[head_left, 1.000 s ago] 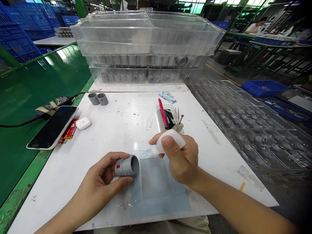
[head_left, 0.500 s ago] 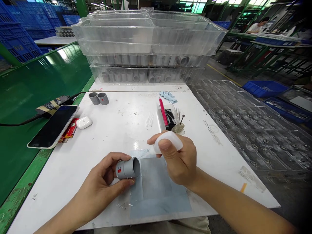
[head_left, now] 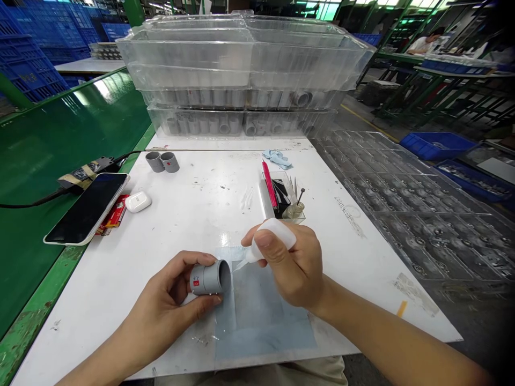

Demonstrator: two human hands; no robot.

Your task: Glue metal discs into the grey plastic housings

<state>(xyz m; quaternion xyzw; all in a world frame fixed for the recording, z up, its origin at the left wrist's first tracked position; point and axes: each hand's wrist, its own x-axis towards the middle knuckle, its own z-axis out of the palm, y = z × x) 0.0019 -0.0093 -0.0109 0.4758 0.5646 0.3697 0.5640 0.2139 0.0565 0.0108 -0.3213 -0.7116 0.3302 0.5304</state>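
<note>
My left hand (head_left: 173, 295) is closed around a short grey cylinder (head_left: 210, 277) with a red mark, held on its side, its open end facing right. In my right hand (head_left: 295, 262) is a white squeeze bottle (head_left: 279, 234), tilted so its thin clear nozzle points down and left, close to the cylinder's open rim. Whether the tip touches the rim I cannot tell. Beneath both hands lies a light blue cloth (head_left: 265, 338) with a greyish square on it. Two similar grey cylinders (head_left: 162, 162) stand at the back left of the white table.
Stacked clear plastic trays (head_left: 245, 69) holding grey cylinders stand at the back. A small box (head_left: 284, 198) holds a pink pen and pointed tools, with a crumpled blue cloth (head_left: 277, 158) behind. At left are a phone (head_left: 88, 209) and a white case (head_left: 138, 201). Clear trays (head_left: 418, 214) lie to the right.
My right hand has shifted slightly left and tipped the bottle further, bringing its nozzle down toward the cylinder's open end. My left hand has barely moved.
</note>
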